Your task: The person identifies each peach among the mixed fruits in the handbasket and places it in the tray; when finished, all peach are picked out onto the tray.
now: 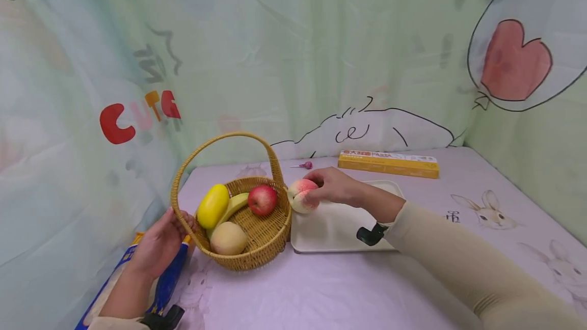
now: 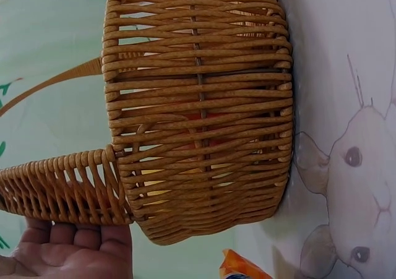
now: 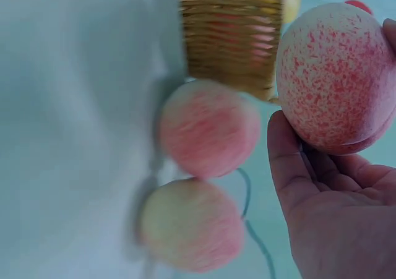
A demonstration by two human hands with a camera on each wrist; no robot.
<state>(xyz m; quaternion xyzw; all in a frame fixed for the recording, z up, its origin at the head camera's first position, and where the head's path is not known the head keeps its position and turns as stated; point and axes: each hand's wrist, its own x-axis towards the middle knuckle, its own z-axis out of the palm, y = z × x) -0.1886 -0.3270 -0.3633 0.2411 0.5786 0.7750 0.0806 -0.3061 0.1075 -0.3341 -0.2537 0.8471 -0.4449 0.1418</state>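
My left hand [image 1: 160, 243] holds the handle of the wicker basket [image 1: 247, 263] at its left side; in the left wrist view the ends of its fingers [image 2: 74, 236] are hidden behind the woven handle. Inside the basket are a red apple [image 1: 263, 200], a banana [image 1: 236, 204], a yellow oval fruit [image 1: 213, 206] and a pale round peach-like fruit [image 1: 229, 238]. At the basket's right rim my right hand [image 1: 338, 187] grips a pink-and-white peach [image 1: 298, 198], raised above the white tray [image 1: 330, 236]. Two more peaches [image 3: 210, 129] [image 3: 193, 226] lie below it in the right wrist view.
Behind the tray lies a yellow pasta box [image 1: 389, 164], with a small pink-headed item [image 1: 303, 165] to its left. A blue-and-orange bag [image 1: 171, 279] lies under my left forearm. Printed curtains [image 1: 321, 65] enclose the table [image 1: 321, 289] at back and sides.
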